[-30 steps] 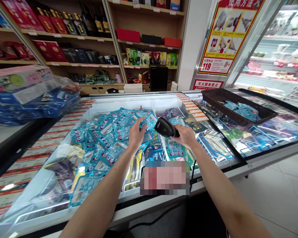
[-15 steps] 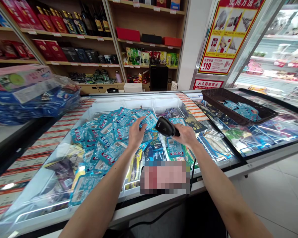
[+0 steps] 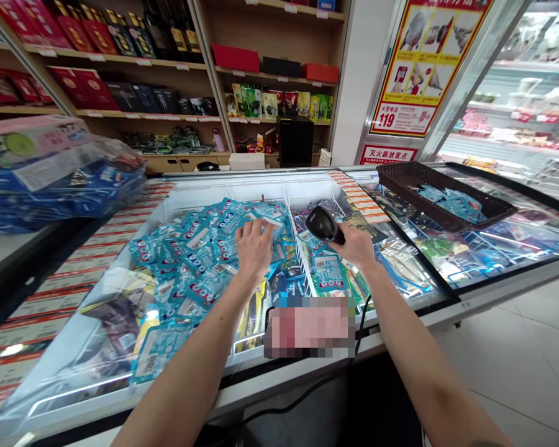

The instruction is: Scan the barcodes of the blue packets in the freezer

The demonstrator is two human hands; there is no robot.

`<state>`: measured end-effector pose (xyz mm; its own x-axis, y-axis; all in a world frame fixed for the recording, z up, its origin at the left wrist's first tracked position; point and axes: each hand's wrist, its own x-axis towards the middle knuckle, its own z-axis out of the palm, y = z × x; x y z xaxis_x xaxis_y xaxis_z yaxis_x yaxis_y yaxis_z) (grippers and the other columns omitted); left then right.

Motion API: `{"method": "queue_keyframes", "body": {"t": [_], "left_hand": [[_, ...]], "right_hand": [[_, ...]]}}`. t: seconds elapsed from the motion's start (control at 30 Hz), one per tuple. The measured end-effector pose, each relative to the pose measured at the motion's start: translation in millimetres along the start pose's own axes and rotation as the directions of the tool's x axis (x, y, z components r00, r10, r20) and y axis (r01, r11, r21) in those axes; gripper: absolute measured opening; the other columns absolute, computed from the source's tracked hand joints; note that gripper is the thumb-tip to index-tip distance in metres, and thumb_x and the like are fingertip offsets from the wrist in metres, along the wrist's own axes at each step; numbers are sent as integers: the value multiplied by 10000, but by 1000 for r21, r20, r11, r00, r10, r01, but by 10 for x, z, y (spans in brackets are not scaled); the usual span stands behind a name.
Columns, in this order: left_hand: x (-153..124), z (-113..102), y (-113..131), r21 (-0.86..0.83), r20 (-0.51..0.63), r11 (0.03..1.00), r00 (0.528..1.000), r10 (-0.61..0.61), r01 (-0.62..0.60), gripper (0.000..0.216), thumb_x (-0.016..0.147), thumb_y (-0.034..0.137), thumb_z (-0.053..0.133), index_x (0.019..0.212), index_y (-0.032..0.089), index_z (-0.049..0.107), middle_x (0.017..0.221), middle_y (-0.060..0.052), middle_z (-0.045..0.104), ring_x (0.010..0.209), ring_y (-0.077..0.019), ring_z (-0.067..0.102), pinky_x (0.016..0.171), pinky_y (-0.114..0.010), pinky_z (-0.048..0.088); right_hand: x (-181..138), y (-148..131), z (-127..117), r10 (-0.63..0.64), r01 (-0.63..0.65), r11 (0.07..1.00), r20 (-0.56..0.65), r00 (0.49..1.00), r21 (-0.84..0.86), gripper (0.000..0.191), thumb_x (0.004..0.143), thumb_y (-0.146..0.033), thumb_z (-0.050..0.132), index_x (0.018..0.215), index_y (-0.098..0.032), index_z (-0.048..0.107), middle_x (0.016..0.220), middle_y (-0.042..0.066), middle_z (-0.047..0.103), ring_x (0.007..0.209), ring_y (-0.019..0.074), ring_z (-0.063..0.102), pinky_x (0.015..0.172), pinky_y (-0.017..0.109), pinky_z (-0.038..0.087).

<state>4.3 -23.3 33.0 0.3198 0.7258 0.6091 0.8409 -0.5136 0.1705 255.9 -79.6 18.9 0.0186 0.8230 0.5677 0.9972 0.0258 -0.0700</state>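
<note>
My left hand is over the heap of blue packets in the freezer, fingers curled down and closed on a blue packet whose pale label edge shows beside the fingertips. Most of that packet is hidden behind the hand. My right hand grips a black barcode scanner by its handle, the head pointing left towards the left hand. Under the left forearm spreads the pile of blue packets. Another blue packet lies below the scanner, right of a white wire divider.
A pixelated flat object rests on the freezer's front edge, near a black cable. A brown basket with blue packets stands on the right glass. Plastic-wrapped boxes sit at left. Stocked shelves line the back.
My left hand has drawn back left over the pile, its fingers now curled downward. The scanner and my right hand have shifted slightly right and up.
</note>
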Motion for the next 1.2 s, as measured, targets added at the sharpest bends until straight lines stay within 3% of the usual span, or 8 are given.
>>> {"method": "queue_keyframes", "body": {"t": [0.17, 0.3, 0.47, 0.67, 0.8, 0.9, 1.03, 1.2], "left_hand": [[-16, 59, 176, -102, 158, 993, 985, 70, -55, 360, 860, 475, 394, 777, 210, 623, 836, -84, 602, 889, -253, 520, 848, -421, 317], [-114, 105, 409, -131, 279, 985, 949, 146, -113, 465, 757, 629, 466, 623, 203, 596, 762, -81, 573, 839, -263, 520, 831, -440, 320], [-234, 158, 654, -96, 277, 985, 947, 162, -141, 529, 657, 708, 521, 738, 191, 597, 869, -113, 569, 923, -297, 503, 838, -444, 325], [-229, 201, 674, -156, 362, 978, 914, 185, -136, 591, 636, 714, 537, 899, 187, 581, 968, -120, 557, 983, -312, 492, 847, -451, 325], [-207, 207, 607, -302, 475, 952, 858, 197, -51, 525, 663, 637, 583, 979, 218, 567, 1053, -91, 555, 1045, -301, 486, 883, -457, 331], [-166, 172, 528, -439, 527, 896, 826, 201, 63, 477, 694, 534, 614, 1034, 212, 524, 1030, -75, 571, 969, -249, 531, 845, -412, 387], [-54, 53, 402, -586, 512, 777, 848, 134, 231, 462, 767, 418, 568, 1149, 198, 429, 849, -36, 562, 716, -152, 537, 634, -299, 436], [70, -67, 259, -600, 350, 783, 934, 73, 164, 372, 804, 354, 536, 1152, 229, 500, 890, -29, 580, 772, -144, 548, 698, -284, 443]], "right_hand": [[1, 0, -2, 4, -4, 1000, 4, 1000, -3, 436, 749, -468, 576, 1074, -177, 577, 834, 68, 650, 729, 223, 607, 590, 279, 363], [-2, -6, 4, 8, -8, 1000, 8, 1000, 0, 444, 753, -477, 570, 1074, -171, 578, 827, 72, 651, 728, 227, 607, 590, 280, 363], [-7, -9, 18, 22, -22, 1000, 1, 1000, 11, 451, 767, -516, 546, 1067, -181, 584, 844, 67, 657, 720, 222, 604, 589, 281, 354], [1, -5, 5, 3, -3, 1000, 11, 1000, 30, 398, 760, -480, 564, 1036, -194, 588, 861, 49, 656, 726, 212, 602, 589, 275, 347], [-1, -9, -1, 8, -9, 999, 19, 1000, 34, 374, 756, -449, 574, 1029, -193, 583, 899, 58, 655, 766, 219, 604, 606, 279, 358], [-5, -11, -13, 7, -7, 1000, 30, 1000, 26, 369, 766, -448, 558, 1033, -194, 579, 889, 57, 656, 778, 220, 604, 618, 282, 365], [-3, -4, -34, 12, -12, 1000, 40, 999, 16, 365, 769, -439, 553, 1040, -196, 580, 887, 56, 656, 765, 213, 602, 619, 283, 366], [2, 5, -26, 24, -24, 1000, 32, 999, 12, 385, 775, -453, 545, 1059, -194, 580, 885, 63, 656, 752, 218, 600, 615, 284, 362]]}}
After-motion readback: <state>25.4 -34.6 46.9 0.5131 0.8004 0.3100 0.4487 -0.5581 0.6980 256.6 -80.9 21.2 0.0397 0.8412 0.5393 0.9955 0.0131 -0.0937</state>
